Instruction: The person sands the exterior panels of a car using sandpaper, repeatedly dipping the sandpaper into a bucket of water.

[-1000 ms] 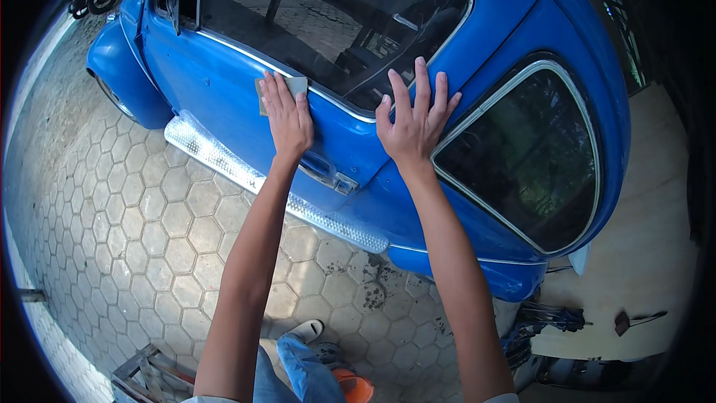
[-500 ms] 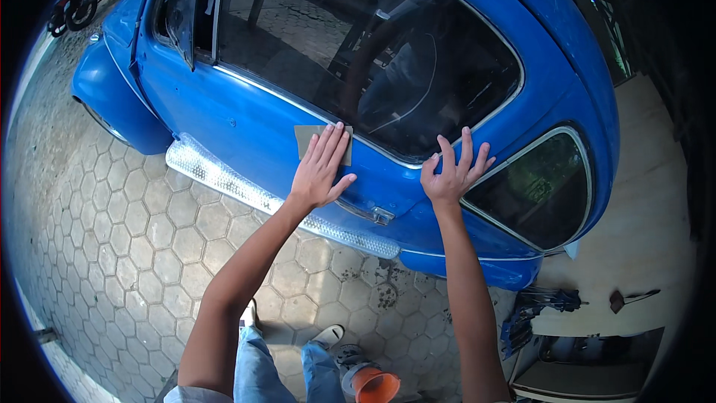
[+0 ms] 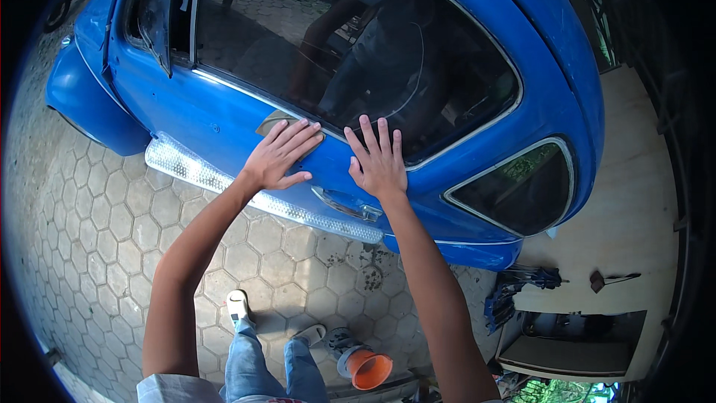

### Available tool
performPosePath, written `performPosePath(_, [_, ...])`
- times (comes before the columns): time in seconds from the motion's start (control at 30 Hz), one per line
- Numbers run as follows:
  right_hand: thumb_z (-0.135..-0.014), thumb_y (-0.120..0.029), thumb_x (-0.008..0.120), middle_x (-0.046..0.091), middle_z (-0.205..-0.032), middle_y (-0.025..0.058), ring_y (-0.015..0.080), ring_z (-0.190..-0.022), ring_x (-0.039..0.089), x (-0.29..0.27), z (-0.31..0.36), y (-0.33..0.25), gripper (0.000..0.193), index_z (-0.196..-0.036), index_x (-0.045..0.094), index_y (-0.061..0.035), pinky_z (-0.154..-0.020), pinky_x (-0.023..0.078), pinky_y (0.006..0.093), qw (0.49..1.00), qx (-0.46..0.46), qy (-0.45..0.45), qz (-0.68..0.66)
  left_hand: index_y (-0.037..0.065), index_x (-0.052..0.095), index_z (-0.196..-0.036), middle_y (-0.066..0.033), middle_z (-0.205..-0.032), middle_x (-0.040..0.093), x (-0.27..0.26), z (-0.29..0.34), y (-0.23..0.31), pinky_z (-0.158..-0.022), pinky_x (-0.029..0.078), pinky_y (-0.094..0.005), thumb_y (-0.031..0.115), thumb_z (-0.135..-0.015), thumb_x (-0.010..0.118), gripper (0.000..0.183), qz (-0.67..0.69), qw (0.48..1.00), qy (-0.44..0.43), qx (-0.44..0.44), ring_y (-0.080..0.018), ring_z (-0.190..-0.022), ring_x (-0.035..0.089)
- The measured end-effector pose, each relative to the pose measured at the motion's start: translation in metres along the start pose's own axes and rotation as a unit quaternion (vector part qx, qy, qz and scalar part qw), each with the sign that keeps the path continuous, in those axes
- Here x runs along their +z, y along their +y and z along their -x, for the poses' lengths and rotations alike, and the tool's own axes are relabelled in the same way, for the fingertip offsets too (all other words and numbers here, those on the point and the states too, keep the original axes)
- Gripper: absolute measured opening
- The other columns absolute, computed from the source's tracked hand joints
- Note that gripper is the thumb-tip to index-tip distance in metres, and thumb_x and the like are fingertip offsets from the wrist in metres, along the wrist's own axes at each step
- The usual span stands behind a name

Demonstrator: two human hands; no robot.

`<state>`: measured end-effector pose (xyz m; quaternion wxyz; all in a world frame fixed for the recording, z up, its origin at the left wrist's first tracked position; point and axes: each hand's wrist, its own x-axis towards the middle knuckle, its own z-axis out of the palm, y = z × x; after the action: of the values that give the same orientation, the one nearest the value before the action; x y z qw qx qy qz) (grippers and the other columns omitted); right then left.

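My left hand (image 3: 277, 158) lies flat, fingers stretched, over a thin tan-brown sheet (image 3: 270, 120) that looks like sandpaper. It presses the sheet to the upper part of a blue car door (image 3: 186, 116), just under the bright window trim (image 3: 239, 92). Most of the sheet is hidden by the palm and fingers. Spread open, my right hand (image 3: 380, 168) rests at the lower edge of the dark side window (image 3: 298, 52), its fingertips over the glass and nothing held. The chrome door handle (image 3: 347, 205) sits below and between the two hands.
Below the door runs a shiny textured running board (image 3: 186, 166). The rear side window (image 3: 514, 186) is to the right. An orange bucket-like container (image 3: 369, 369) stands near my feet on hexagonal paving (image 3: 242, 261). A wooden cabinet (image 3: 574, 358) is at the lower right.
My left hand and the sheet have slid left along the door. My right hand has moved left, from the panel beside the window to the window's lower edge. The view has shifted.
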<state>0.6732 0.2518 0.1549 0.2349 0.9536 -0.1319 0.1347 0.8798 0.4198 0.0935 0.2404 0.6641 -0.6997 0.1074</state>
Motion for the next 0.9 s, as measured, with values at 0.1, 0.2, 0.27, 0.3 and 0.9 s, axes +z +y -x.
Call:
performPosePath(0.1, [-0.088, -0.035, 0.055, 0.018, -0.165, 0.0037, 0.0308, -0.151, 0.015, 0.006, 0.005, -0.001, 0.066, -0.152, 0.037, -0.0289, -0.121, 0.012, 0.0520, 1.000, 0.001, 0.001, -0.003, 0.017, 0.034, -0.154, -0.0067, -0.161, 0.028, 0.023, 0.001, 0.015, -0.120, 0.014, -0.0518, 0.068, -0.089, 0.044, 0.083, 0.039, 0.997, 0.018, -0.066, -0.0274, -0.149, 0.023])
performPosePath(0.2, [-0.088, -0.036, 0.055, 0.019, -0.164, 0.0032, 0.0300, -0.151, 0.016, 0.010, 0.009, 0.002, 0.068, -0.152, 0.036, -0.0300, -0.121, 0.012, 0.0520, 1.000, 0.003, 0.004, 0.012, 0.016, 0.035, -0.153, -0.0068, -0.161, 0.028, 0.036, -0.001, 0.026, -0.120, 0.013, -0.0529, 0.069, -0.088, 0.045, 0.085, 0.046, 0.993, 0.033, -0.101, -0.0281, -0.149, 0.023])
performPosePath(0.27, [-0.087, -0.037, 0.055, 0.020, -0.164, 0.0029, 0.0301, -0.151, 0.016, 0.010, 0.010, 0.004, 0.068, -0.152, 0.037, -0.0306, -0.121, 0.013, 0.0521, 1.000, 0.002, 0.008, 0.024, 0.015, 0.035, -0.153, -0.0072, -0.161, 0.028, 0.042, 0.000, 0.036, -0.120, 0.013, -0.0532, 0.069, -0.088, 0.045, 0.086, 0.046, 0.989, 0.046, -0.130, -0.0285, -0.149, 0.023])
performPosePath(0.3, [-0.086, -0.037, 0.056, 0.020, -0.164, 0.0031, 0.0302, -0.151, 0.016, 0.009, 0.011, 0.006, 0.069, -0.152, 0.037, -0.0310, -0.121, 0.013, 0.0524, 1.000, 0.003, 0.008, 0.029, 0.014, 0.034, -0.153, -0.0080, -0.161, 0.027, 0.047, -0.004, 0.042, -0.120, 0.012, -0.0533, 0.068, -0.088, 0.045, 0.085, 0.061, 0.982, 0.076, -0.163, -0.0290, -0.149, 0.022])
performPosePath(0.9, [-0.085, -0.036, 0.058, 0.020, -0.164, 0.0030, 0.0321, -0.150, 0.015, 0.007, 0.002, -0.003, 0.069, -0.151, 0.038, -0.0331, -0.120, 0.014, 0.0552, 1.000, 0.013, 0.004, 0.020, 0.002, 0.015, -0.157, -0.0217, -0.164, 0.005, 0.008, -0.012, -0.042, -0.117, 0.002, -0.0597, 0.052, -0.101, 0.034, 0.077, 0.085, 0.835, 0.352, -0.413, -0.0481, -0.149, 0.000])
